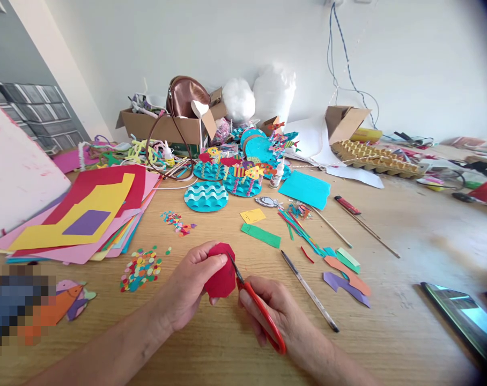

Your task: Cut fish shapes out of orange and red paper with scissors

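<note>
In the head view, the left hand (192, 281) is closed on a dark red, rounded piece of paper (224, 280), thumb flat on top and fingers behind, above the light-brown wooden table (211, 348). The right hand (278, 308) is wrapped around the orange-red handles of metal-bladed scissors (263, 310), whose tip lies over the paper near the left thumb; how far the blades are parted I cannot tell. A clear-barrelled pen with dark ends (310, 291) lies right of the scissors, and multicoloured round paper dots (142, 271) lie left of the left hand.
</note>
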Demonstrator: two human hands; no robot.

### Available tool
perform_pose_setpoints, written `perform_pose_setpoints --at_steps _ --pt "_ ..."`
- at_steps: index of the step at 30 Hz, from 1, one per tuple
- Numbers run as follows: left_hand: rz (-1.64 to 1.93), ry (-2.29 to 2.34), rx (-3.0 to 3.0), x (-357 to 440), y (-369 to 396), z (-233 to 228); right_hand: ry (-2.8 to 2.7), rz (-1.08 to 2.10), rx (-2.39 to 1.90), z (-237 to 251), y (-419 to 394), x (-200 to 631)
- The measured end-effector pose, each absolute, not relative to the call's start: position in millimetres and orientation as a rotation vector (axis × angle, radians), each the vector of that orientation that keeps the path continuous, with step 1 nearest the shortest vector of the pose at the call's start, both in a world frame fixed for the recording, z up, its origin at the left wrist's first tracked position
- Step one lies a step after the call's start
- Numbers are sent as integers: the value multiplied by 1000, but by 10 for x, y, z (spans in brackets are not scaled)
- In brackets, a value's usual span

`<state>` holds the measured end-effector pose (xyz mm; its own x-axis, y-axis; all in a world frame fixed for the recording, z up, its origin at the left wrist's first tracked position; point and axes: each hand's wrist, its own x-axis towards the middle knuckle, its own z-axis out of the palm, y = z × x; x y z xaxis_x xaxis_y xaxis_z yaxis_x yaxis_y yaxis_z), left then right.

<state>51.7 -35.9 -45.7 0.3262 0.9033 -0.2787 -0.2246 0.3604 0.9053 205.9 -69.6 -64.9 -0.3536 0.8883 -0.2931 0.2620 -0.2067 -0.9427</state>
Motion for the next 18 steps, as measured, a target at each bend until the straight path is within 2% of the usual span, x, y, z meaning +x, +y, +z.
perform_pose_setpoints --at_steps 18 --pt "914 976 896 515 -363 -503 -1579 1572 -1384 -597 -703 2050"
